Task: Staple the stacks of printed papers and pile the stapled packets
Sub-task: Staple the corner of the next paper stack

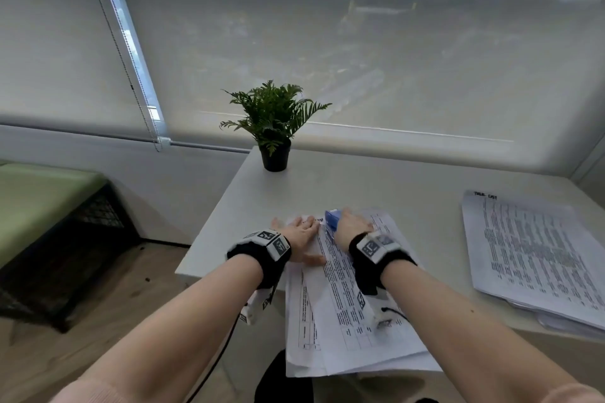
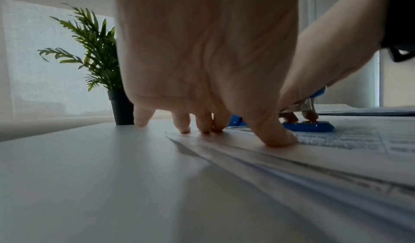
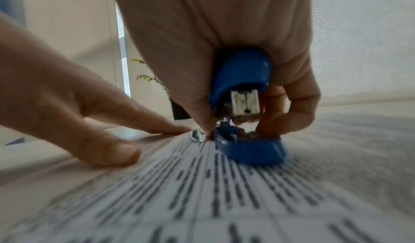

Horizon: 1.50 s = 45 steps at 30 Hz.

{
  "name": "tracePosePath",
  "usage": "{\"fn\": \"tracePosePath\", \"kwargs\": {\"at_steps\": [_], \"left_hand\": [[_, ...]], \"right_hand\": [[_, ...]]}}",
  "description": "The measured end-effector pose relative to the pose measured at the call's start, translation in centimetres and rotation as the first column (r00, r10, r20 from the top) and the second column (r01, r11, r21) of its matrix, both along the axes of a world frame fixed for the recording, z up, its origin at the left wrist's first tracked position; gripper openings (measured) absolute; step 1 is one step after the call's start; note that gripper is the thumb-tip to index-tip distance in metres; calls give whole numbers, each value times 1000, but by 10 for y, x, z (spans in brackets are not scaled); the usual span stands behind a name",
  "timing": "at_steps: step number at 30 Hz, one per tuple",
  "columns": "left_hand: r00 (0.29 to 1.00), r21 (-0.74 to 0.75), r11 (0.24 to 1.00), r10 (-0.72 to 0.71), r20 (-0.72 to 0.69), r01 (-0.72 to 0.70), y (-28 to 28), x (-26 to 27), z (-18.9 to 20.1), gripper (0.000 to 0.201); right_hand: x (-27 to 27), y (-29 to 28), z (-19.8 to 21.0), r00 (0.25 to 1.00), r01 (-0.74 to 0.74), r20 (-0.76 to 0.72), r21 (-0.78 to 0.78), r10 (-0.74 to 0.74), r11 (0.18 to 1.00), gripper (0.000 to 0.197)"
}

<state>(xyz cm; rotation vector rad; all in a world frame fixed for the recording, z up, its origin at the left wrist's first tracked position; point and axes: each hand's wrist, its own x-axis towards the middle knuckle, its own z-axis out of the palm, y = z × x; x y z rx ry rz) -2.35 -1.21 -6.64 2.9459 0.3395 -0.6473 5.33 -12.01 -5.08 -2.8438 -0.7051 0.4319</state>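
A loose stack of printed papers (image 1: 347, 314) lies on the white table (image 1: 386, 183) in front of me. My left hand (image 1: 302, 235) lies flat on the stack's far left corner, its fingertips (image 2: 278, 139) pressing the sheets down. My right hand (image 1: 352, 226) grips a blue stapler (image 1: 331, 221) at that same corner. In the right wrist view the stapler (image 3: 244, 108) stands hinged open, its base on the paper (image 3: 202, 193) and its metal magazine showing, fingers curled round the top. The left wrist view shows the stapler's base (image 2: 307, 126) beside my thumb.
A second pile of printed papers (image 1: 537, 255) lies at the table's right. A small potted fern (image 1: 274, 127) stands at the far edge by the window blind. Left of the table are wooden floor and a green-topped bench (image 1: 49, 206). The stack overhangs the table's near edge.
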Motion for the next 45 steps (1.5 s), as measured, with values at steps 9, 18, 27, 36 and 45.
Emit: {"fn": "tracePosePath", "kwargs": {"at_steps": [9, 18, 27, 36, 45], "left_hand": [[1000, 24, 999, 22, -6, -21, 0, 0, 6, 100], [999, 68, 997, 32, -3, -32, -3, 2, 3, 99], [992, 178, 976, 124, 3, -123, -5, 3, 2, 102], [991, 130, 987, 85, 100, -98, -23, -8, 1, 85], [989, 171, 981, 76, 124, -97, -22, -7, 3, 82]], "right_hand": [[-4, -7, -15, 998, -4, 67, 72, -1, 997, 35], [-2, 3, -11, 997, -13, 76, 41, 10, 999, 37], [3, 18, -8, 998, -45, 44, 0, 45, 999, 36], [9, 15, -16, 995, -85, 55, 31, 84, 996, 33], [19, 23, -20, 985, -147, 96, 22, 144, 989, 29]]}}
